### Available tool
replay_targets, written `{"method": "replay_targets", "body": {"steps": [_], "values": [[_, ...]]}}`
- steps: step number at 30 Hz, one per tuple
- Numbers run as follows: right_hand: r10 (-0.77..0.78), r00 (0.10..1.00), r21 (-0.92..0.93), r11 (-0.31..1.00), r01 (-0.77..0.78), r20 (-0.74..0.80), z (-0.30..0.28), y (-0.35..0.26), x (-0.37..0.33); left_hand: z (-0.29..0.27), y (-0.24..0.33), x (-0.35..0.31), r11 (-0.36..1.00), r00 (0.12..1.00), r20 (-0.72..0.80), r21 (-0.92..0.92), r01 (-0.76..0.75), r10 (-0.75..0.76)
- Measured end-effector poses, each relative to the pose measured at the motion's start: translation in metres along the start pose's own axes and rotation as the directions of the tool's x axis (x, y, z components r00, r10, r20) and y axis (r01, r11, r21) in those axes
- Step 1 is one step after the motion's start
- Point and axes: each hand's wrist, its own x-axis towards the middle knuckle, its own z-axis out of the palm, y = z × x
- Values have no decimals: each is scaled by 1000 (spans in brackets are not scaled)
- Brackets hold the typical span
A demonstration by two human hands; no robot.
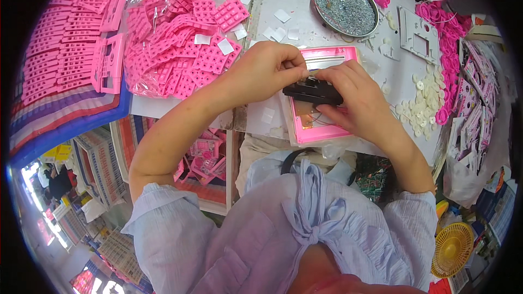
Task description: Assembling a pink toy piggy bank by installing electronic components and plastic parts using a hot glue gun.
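Note:
A black rectangular plastic part [311,93], like a small case, is held in my right hand [360,97], with the thumb below it and the fingers over its top. My left hand [266,69] comes in from the other side with thumb and fingers pinched at the part's far edge. Whatever is between those fingertips is too small to make out. Both hands are above a pink rectangular frame [318,135] with a shiny middle panel, which lies on the white worktable [267,114]. Thin wires show on the panel beneath the black part.
A bag of pink keypads [174,43] lies left, beside stacked pink panels [65,38]. Small white squares [281,16] are scattered behind my hands. A round dish of screws [348,8] stands at the back. Whitish discs [427,98] and pink coiled pieces [448,71] lie right.

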Motion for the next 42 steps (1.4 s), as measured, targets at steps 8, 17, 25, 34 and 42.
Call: {"method": "replay_targets", "body": {"steps": [8,17,25,34,42], "values": [[-58,997,-51,997,61,59,0,4,3,0,7,0,983,996,67,171,-63,52],[-66,993,-92,993,75,96,0,0,8,-6,5,3,977,963,168,-8,215,-211],[-45,994,-110,992,56,99,0,-4,7,-5,14,5,976,970,153,141,166,-187],[-82,992,-356,928,109,92,4,-21,3,-4,13,1,965,986,161,263,7,-52],[19,994,-357,934,23,112,-5,-29,3,4,4,11,855,962,96,441,-272,257]]}}
